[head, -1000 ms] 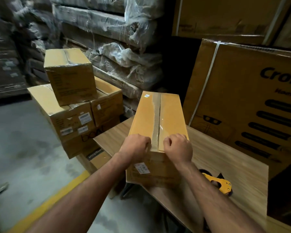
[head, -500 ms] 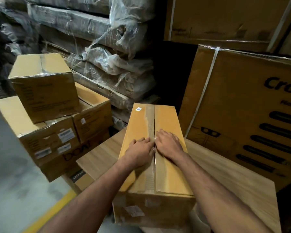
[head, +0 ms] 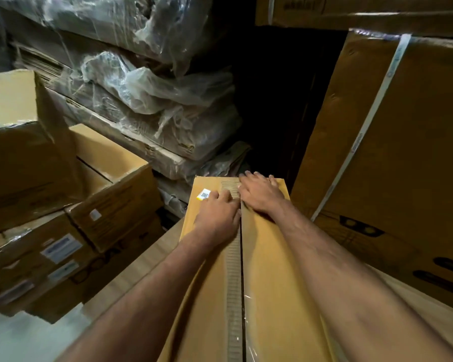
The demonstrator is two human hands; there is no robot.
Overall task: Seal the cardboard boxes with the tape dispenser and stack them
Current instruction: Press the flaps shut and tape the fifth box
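So the long tan cardboard box (head: 209, 296) is lying lengthwise on the light wood-grain table (head: 141, 259), running away from the camera, and both hands are pressing flat on its far end. The left hand (head: 216, 218) is lying palm-down with fingers stretched out straight, right on the strip of clear glossy tape (head: 233, 278) that's running down the middle seam. You can see a ribbed, corrugated-looking band showing through that tape. The right hand (head: 260, 193) is doing the same just beside it, fingers spread loosely and reaching the far edge of the box, nothing gripped in either one. A small white-and-yellow sticker (head: 204, 194) is sitting near the far left corner of the lid. The cardboard is looking smooth and a bit shiny where the tape is catching light. Off to the left, a stack of smaller brown cardboard boxes (head: 63, 218) with white labels is sitting on the floor, crinkly plastic-wrapped flat bundles (head: 154, 100) are piling up behind, and a huge strapped brown carton (head: 403, 152) is standing on the right.
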